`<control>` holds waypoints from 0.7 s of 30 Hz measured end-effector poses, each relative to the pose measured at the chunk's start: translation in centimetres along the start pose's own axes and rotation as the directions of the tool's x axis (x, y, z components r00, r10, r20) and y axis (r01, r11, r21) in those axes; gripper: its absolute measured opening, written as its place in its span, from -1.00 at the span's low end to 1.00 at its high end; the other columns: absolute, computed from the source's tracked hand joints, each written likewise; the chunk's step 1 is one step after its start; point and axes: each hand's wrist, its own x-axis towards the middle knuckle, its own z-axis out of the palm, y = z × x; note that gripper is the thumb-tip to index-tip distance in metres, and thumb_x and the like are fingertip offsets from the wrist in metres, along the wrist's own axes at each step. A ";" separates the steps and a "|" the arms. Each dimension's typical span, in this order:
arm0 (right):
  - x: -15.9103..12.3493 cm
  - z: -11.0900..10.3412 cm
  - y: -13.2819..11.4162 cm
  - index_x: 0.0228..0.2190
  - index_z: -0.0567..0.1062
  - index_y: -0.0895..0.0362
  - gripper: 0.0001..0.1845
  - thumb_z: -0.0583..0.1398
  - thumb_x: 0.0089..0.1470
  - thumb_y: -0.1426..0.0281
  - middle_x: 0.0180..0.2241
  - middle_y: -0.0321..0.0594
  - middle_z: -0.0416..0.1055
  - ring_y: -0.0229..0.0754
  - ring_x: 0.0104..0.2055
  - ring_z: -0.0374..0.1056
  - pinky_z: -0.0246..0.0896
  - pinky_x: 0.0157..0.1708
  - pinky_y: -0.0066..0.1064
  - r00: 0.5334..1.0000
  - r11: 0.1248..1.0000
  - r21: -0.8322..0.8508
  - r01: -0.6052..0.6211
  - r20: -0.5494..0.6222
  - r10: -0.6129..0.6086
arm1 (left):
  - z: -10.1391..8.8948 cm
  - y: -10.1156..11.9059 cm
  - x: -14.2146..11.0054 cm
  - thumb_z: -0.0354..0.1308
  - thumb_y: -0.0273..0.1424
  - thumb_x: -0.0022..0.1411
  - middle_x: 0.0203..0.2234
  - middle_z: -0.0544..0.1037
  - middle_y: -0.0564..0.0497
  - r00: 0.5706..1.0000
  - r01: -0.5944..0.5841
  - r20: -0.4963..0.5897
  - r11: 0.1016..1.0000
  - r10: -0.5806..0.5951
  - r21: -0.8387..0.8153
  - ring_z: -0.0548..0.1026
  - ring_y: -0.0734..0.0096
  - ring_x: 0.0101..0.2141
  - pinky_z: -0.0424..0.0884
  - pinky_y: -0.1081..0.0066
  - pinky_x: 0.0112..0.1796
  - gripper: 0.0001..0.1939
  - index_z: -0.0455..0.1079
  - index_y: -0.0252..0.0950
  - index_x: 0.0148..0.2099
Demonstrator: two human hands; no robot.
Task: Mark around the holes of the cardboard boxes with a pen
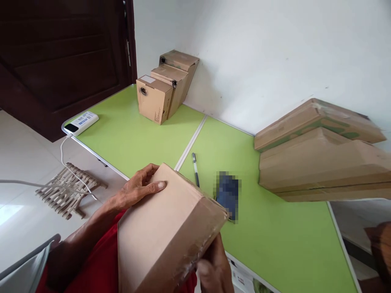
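A cardboard box [161,215] is held tilted in front of my body, over the table's near edge. Its right side face has torn, scuffed paper and bits of clear tape along the lower edge. My left hand [137,189] grips the box's upper left edge, thumb flat on the top face and the other fingers out of sight behind it. At the lower right edge, by the scuffed part, is my right hand [215,264]; its thumb is blurred and its fingers are partly hidden. Just beyond the box lie a pen [195,169] and a pixelated dark blue item [227,193].
On the green folding table [293,236], three upright cardboard boxes [155,99] stand at the back left against the wall. Two larger cartons [317,167] lean at the right. A white power bank [82,123] with a cable sits at the left corner, above a wooden stool [69,189].
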 end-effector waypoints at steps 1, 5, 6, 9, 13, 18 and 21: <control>-0.5 0.6 -0.4 0.49 0.29 -0.19 0.13 0.52 0.02 -0.13 0.39 -0.14 0.48 0.25 0.36 0.46 0.48 0.25 -0.05 1.000 1.000 -0.027 -0.001 -0.022 0.001 | 0.0 0.2 -0.1 0.45 0.12 0.29 0.04 0.66 -0.14 1.000 -0.003 0.012 1.000 0.003 0.004 0.64 0.18 -0.11 0.57 0.38 -0.21 -0.30 0.48 -0.27 0.22; -0.2 2.4 -1.1 0.51 0.23 -0.07 0.27 0.58 -0.07 -0.12 0.35 0.01 0.50 0.27 0.32 0.49 0.49 0.23 -0.03 0.999 0.999 -0.034 -0.035 -0.028 0.034 | -0.4 -0.2 0.1 0.48 0.11 0.21 0.11 0.69 -0.25 0.997 0.060 0.067 0.978 -0.048 -0.200 0.73 0.05 -0.11 0.66 0.31 -0.21 -0.17 0.45 -0.29 0.33; 0.4 2.5 -1.1 0.48 0.29 -0.06 0.24 0.59 -0.08 -0.12 0.34 0.01 0.51 0.27 0.32 0.48 0.47 0.26 -0.01 0.999 0.999 -0.014 -0.030 -0.013 0.030 | -0.5 -0.4 0.3 0.47 0.14 0.20 0.08 0.71 -0.27 0.997 0.069 0.052 0.966 -0.058 -0.250 0.75 0.02 -0.13 0.68 0.31 -0.23 -0.13 0.45 -0.31 0.35; 2.7 2.1 -1.0 0.39 0.45 -0.06 0.10 0.60 -0.09 -0.09 0.31 -0.03 0.54 0.25 0.37 0.45 0.41 0.34 0.00 0.999 0.998 0.055 0.017 0.051 -0.020 | -0.6 -1.1 0.7 0.44 0.21 0.17 -0.02 0.76 -0.32 0.997 0.079 0.024 0.953 -0.075 -0.292 0.78 -0.07 -0.15 0.70 0.29 -0.27 -0.04 0.45 -0.36 0.36; 5.6 -0.2 -1.1 0.32 0.55 -0.10 0.01 0.62 -0.11 -0.07 0.18 -0.03 0.64 0.30 0.30 0.52 0.51 0.24 0.07 0.975 0.992 0.089 0.089 0.198 -0.105 | -0.5 -1.3 0.5 0.53 0.25 -0.03 -0.13 0.79 -0.29 0.987 0.125 0.134 0.962 -0.094 -0.242 0.78 -0.26 -0.16 0.74 0.09 -0.22 0.05 0.53 -0.38 0.30; 7.9 -2.3 -1.4 0.22 0.63 -0.04 -0.03 0.67 -0.20 -0.02 0.10 0.00 0.69 0.33 0.26 0.55 0.55 0.19 0.04 0.971 0.995 0.051 0.088 0.221 -0.097 | 0.0 -1.6 -0.6 0.57 0.12 -0.01 0.01 0.77 -0.22 0.981 0.098 0.186 0.966 -0.053 -0.238 0.73 -0.38 0.02 0.72 -0.06 -0.05 -0.07 0.54 -0.25 0.30; 8.7 -2.1 -0.9 0.23 0.62 -0.07 -0.13 0.59 -0.03 -0.10 0.18 0.00 0.64 0.30 0.29 0.54 0.54 0.20 0.02 0.962 0.987 0.048 0.154 0.221 -0.161 | 0.3 -1.4 -0.9 0.50 0.07 0.11 0.13 0.71 -0.23 0.995 -0.008 0.097 0.966 0.034 -0.258 0.66 -0.39 0.15 0.69 -0.11 0.05 -0.09 0.43 -0.20 0.40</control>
